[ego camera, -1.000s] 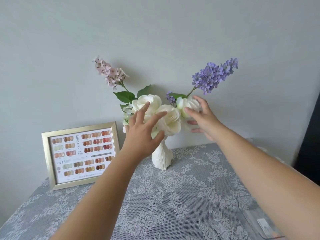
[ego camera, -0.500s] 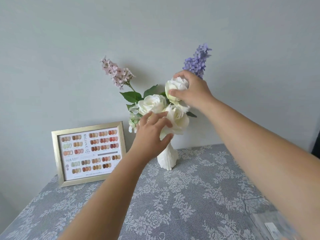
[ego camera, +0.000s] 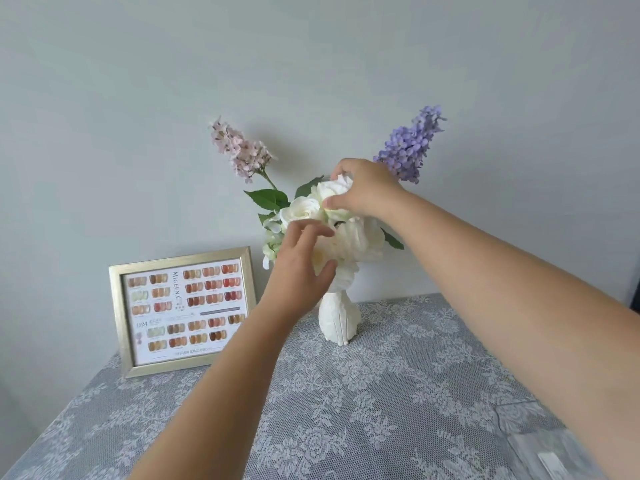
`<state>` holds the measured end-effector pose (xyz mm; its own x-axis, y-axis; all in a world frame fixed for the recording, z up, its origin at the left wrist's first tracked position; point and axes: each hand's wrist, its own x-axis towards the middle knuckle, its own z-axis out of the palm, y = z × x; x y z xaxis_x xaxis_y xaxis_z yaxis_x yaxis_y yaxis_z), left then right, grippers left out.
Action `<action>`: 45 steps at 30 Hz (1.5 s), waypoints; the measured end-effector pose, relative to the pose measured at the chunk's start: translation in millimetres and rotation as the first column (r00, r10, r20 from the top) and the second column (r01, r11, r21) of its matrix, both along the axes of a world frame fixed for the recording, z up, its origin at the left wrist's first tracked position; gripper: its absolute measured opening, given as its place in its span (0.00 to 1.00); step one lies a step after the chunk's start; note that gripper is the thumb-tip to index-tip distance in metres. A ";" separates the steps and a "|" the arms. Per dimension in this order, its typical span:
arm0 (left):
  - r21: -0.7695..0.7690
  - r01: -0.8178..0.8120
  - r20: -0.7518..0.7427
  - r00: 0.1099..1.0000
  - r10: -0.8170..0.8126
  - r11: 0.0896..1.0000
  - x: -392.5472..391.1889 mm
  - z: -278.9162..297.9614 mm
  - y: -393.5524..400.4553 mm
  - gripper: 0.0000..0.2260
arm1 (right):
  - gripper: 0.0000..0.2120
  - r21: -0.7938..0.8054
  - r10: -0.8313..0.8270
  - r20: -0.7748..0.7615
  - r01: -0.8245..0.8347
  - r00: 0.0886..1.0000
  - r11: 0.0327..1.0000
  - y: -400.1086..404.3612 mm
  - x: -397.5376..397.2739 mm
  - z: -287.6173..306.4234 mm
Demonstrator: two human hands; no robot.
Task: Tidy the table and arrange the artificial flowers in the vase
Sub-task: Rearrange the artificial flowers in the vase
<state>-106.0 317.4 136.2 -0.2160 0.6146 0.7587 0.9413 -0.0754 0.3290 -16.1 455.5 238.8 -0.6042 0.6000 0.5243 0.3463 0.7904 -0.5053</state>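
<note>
A white vase [ego camera: 338, 318] stands upright toward the back of the bench [ego camera: 363, 410], which is covered by a grey lace cloth with a white floral pattern, close to a plain pale wall [ego camera: 138, 98]. The vase holds a bunch of artificial flowers: white roses [ego camera: 300, 208] clustered low over its mouth, a pink lilac spray [ego camera: 239, 151] leaning up to the left, and a purple lilac spray [ego camera: 410, 143] leaning up to the right, with green leaves [ego camera: 270, 199] between them. The right hand [ego camera: 367, 190] reaches in from the right and its fingers [ego camera: 337, 203] pinch the topmost white rose [ego camera: 334, 188], thumb below and the other fingers curled over the top of the bloom. The left hand [ego camera: 299, 271] is raised in front of the lower roses, its fingers loosely spread and touching the petals, the thumb lying against the bloom just above the vase's neck. Left of the vase, near but apart from it, a gold-framed picture [ego camera: 183, 310] of nail colour samples leans upright. At the lower right corner a clear plastic item [ego camera: 540, 441] lies on the cloth; what it is cannot be told.
</note>
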 end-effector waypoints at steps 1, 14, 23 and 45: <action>0.037 -0.023 0.039 0.999 0.021 0.999 -2.5 -0.2 -0.6 0.19 | 0.19 -0.003 0.001 0.034 -0.001 0.999 1.000 -1.0 -0.4 -1.9; 0.097 -0.121 0.089 0.990 0.113 0.988 -8.9 0.2 3.8 0.19 | 0.23 -0.065 0.018 0.084 -0.013 0.996 0.998 -2.5 2.3 -21.9; -0.001 -0.038 0.030 0.999 0.038 0.999 -13.6 -15.8 0.1 0.24 | 0.19 0.050 -0.007 0.107 0.001 0.994 0.999 -5.8 2.0 -34.6; 0.038 -0.109 -0.055 0.992 0.111 0.993 -16.1 11.1 -2.8 0.19 | 0.10 -0.522 -0.195 -0.350 -0.018 0.916 0.853 53.9 42.1 -67.9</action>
